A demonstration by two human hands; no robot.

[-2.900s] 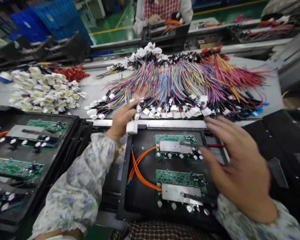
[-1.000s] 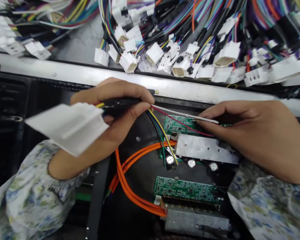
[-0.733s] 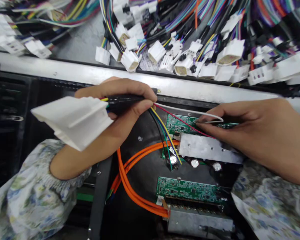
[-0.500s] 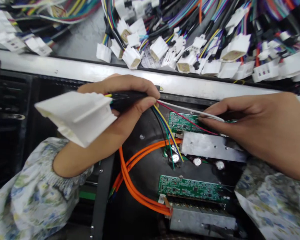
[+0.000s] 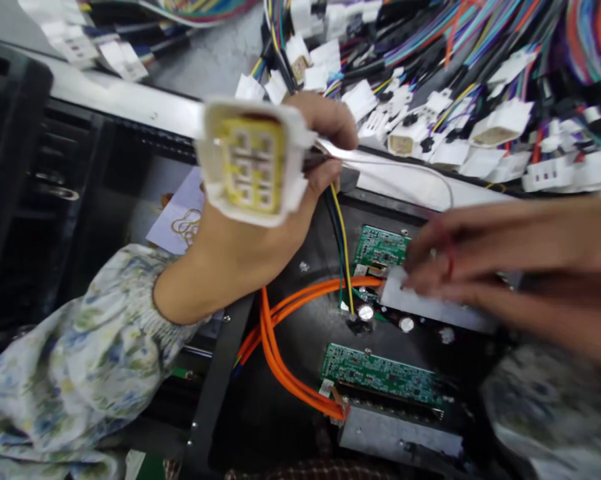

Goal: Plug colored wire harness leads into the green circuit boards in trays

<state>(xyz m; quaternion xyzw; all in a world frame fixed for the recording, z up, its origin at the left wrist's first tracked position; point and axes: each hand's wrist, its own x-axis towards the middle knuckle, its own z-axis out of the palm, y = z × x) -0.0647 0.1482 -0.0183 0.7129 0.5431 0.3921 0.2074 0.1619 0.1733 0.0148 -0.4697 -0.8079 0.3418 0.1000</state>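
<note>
My left hand (image 5: 260, 247) is closed round a wiring harness just behind its white connector (image 5: 205, 160). The connector's yellow inner face, with several square holes, points at me. From between the thumb and finger, yellow (image 5: 347, 253), dark and green wires hang down, while a thin white wire (image 5: 405, 165) arcs to the right. My right hand (image 5: 480, 267) hovers over the upper circuit board (image 5: 383, 247) and is smeared by motion. A red strand (image 5: 449, 257) crosses its fingers; whether they grip it is unclear.
A lower green circuit board (image 5: 380, 370) lies in front, beside a metal block (image 5: 400, 433). Orange cables (image 5: 275, 353) loop at the left of the boards. Bundled harnesses with white connectors (image 5: 510, 123) line the back behind a metal rail (image 5: 130, 100).
My left hand has moved right and up, turning the connector's face towards me. The right hand has dropped slightly and no longer pinches the white wire straight. The view has shifted.
</note>
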